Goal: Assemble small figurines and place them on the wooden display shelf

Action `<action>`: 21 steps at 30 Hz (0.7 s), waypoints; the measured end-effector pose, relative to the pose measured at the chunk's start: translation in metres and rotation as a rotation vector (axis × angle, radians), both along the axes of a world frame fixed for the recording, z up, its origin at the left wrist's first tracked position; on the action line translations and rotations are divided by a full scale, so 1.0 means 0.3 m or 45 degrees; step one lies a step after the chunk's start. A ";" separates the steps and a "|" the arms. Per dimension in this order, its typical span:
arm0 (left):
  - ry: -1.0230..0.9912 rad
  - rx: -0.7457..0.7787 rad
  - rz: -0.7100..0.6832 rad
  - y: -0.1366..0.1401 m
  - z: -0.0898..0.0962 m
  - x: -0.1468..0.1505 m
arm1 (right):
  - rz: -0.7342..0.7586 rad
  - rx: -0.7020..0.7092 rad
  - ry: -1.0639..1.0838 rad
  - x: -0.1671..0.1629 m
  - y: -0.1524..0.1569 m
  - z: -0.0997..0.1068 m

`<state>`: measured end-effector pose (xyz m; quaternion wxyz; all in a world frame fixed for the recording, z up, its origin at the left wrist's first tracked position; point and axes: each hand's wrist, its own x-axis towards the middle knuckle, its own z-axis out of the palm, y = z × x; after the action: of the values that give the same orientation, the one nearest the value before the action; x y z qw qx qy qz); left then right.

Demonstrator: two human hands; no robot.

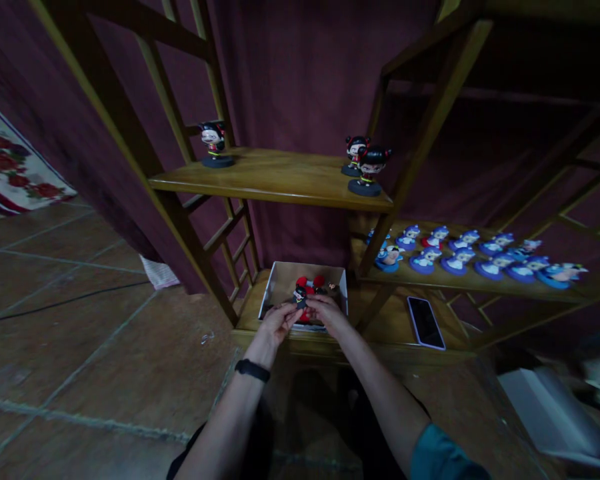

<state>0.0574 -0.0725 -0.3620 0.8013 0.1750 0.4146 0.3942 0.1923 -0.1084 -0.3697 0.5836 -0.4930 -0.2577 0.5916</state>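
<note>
Both hands meet over the front of a white cardboard box (pixel 340 283) on the low shelf. A small black-haired figurine (pixel 300 297) with a dark base is held between my left hand (pixel 279 320) and my right hand (pixel 325 312). The fingers of each hand are closed at its base. Inside the box behind it lie red items (pixel 319 281) and another small figurine (pixel 332 287), partly hidden by my hands. A dark band sits on my left wrist.
On the upper shelf (pixel 280 175) stand one similar figurine (pixel 213 143) at left and two at right (pixel 371 170). Several blue-and-white figurines (pixel 460 260) line the right shelf. Below them lies a phone (pixel 425 323). Wooden posts divide the shelves. A cable (pixel 65 302) crosses the floor.
</note>
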 end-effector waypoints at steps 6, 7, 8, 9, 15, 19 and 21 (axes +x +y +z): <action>0.059 0.060 -0.088 -0.046 0.008 -0.001 | -0.082 -0.002 -0.091 0.006 -0.017 0.001; 0.095 0.067 -0.094 -0.055 0.010 -0.002 | -0.073 0.004 -0.092 0.007 -0.024 0.004; 0.128 0.077 -0.089 -0.063 0.011 -0.004 | -0.060 0.009 -0.091 0.008 -0.032 0.006; 0.156 0.092 -0.076 -0.072 0.014 -0.005 | -0.041 0.015 -0.090 0.008 -0.041 0.009; 0.192 0.220 -0.094 -0.143 0.046 -0.015 | 0.004 0.045 -0.060 -0.002 -0.119 0.043; 0.204 0.196 -0.039 -0.226 0.067 -0.032 | 0.010 0.070 0.043 -0.021 -0.210 0.067; 0.208 0.187 -0.020 -0.276 0.070 -0.042 | 0.041 0.097 0.072 -0.035 -0.264 0.062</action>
<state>0.0448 -0.1552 -0.3409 0.7529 0.2682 0.4470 0.4017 0.1819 -0.1877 -0.3512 0.5994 -0.4493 -0.2713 0.6044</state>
